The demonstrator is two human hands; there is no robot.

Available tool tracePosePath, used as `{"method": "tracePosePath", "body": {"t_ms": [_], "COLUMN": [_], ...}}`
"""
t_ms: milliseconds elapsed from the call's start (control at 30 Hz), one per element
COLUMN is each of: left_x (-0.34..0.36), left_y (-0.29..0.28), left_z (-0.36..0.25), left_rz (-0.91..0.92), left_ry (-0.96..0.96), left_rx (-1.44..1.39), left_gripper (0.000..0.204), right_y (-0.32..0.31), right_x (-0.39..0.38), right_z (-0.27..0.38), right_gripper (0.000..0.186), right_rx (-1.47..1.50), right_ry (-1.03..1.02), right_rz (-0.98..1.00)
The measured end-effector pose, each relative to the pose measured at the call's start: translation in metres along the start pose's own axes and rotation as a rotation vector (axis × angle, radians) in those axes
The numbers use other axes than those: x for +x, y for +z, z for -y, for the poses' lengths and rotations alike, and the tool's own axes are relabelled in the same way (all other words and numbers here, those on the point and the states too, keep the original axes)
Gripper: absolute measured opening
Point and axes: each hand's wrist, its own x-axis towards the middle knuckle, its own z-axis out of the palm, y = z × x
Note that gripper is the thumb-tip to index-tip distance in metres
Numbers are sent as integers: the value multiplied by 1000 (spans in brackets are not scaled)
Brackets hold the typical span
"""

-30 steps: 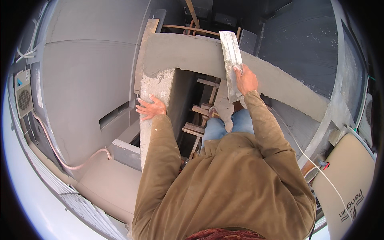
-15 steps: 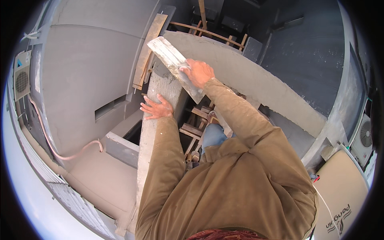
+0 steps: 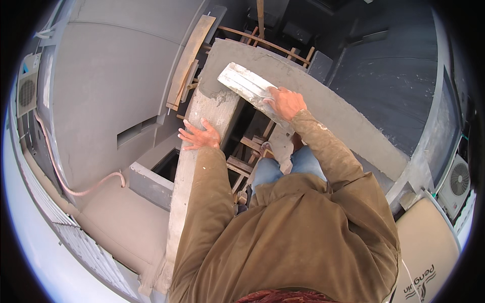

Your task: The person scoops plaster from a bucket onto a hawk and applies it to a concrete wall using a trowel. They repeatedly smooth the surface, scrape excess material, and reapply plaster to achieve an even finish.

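Observation:
My right hand (image 3: 287,102) grips a long, flat plastering float (image 3: 242,81), pale and smeared with mortar. The float lies slanted at the inner corner where two ledges meet; whether it touches the surface I cannot tell. Under its far end, wet grey mortar (image 3: 214,96) covers part of the ledge. My left hand (image 3: 201,135) rests flat with spread fingers on the narrow concrete ledge (image 3: 183,192), a little nearer to me than the mortar. From that corner a broad plastered ledge (image 3: 343,108) curves away to the right.
Wooden scaffolding (image 3: 245,164) stands below in the gap, beside my legs. Planks (image 3: 189,63) lean past the ledge's far left. A grey wall (image 3: 111,81) rises at left, with a pink hose (image 3: 96,188) and an air-conditioner unit (image 3: 28,88). Another unit (image 3: 457,179) and a beige tank (image 3: 429,237) are at right.
My right hand has carried the float to the right and slightly nearer, uncovering more of the mortared corner. My left hand stays on the ledge.

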Motion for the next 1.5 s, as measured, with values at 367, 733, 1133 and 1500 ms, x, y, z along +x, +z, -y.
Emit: {"method": "tracePosePath", "body": {"t_ms": [367, 733, 1133, 1500], "left_x": [0, 1, 2, 5], "left_y": [0, 6, 0, 6], "left_z": [4, 6, 12, 8], "left_rz": [37, 4, 40, 42], "left_ry": [5, -3, 1, -10], "left_rx": [11, 20, 11, 6], "left_gripper": [78, 76, 77, 78], "right_y": [-6, -12, 2, 27], "right_x": [27, 80, 76, 29], "right_z": [30, 72, 124, 113], "right_gripper": [37, 38, 39, 42], "right_rx": [279, 280, 160, 234], "right_ry": [376, 280, 6, -24], "right_rz": [-129, -163, 7, 48]}}
